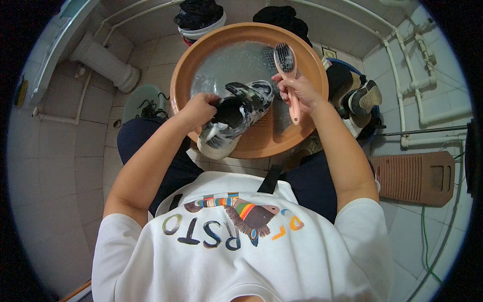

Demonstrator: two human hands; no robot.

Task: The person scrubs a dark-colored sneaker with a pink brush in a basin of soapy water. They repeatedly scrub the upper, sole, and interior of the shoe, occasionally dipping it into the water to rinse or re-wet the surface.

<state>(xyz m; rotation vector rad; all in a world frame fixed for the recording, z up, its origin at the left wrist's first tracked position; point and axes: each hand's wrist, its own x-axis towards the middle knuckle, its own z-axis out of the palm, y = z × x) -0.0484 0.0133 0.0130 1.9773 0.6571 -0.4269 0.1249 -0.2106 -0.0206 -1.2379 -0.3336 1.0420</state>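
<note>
Soft, middling indoor light here, seemingly from above, and the white T-shirt takes the brightest share! Pale glints scatter over the soapy water, a gentle sheen runs along the orange tub, and the navy trousers sink into near-black. Inside the sneaker, deep shadow swallows detail; the hairbrush reads reasonably sharp. Out wide, fisheye bends the white pipes and tiled wall, dimming to black, blue-fringed corners.
</note>
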